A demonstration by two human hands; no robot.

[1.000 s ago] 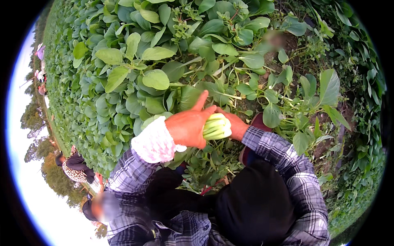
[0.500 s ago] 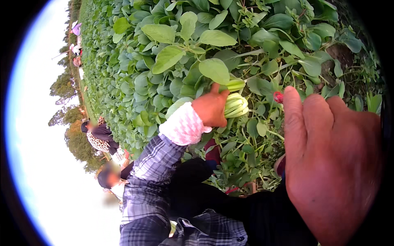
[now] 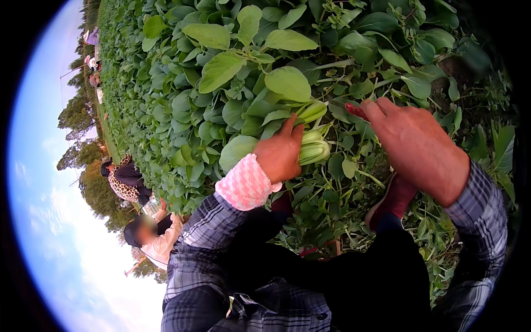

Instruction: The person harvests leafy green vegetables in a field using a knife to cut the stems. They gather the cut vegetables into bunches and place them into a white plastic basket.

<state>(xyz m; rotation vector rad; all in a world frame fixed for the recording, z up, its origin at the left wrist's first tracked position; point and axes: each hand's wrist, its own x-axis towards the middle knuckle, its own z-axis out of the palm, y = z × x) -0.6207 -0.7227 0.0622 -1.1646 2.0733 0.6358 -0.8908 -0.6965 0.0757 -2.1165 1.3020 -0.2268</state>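
My left hand, with a pink and white checked cuff at the wrist, is closed around a bunch of bok choy. The pale green cut stem ends point right, and the leaves lie behind and beyond my fingers. Just to the right, my right hand is closed around a small knife with a red handle. Its narrow grey blade shows only faintly beside the upper stems, and I cannot tell whether it touches them. Most of the handle is hidden in my fingers.
Dense leafy greens fill the field to the left and ahead. A taller light-green plant rises beyond my left hand. Low weeds and bare soil lie at right. My dark red shoe stands among leaves. Co-workers crouch at left.
My right hand has moved away from the camera and leftward, bringing the knife closer to the bok choy. My left hand keeps its grip and has barely shifted.
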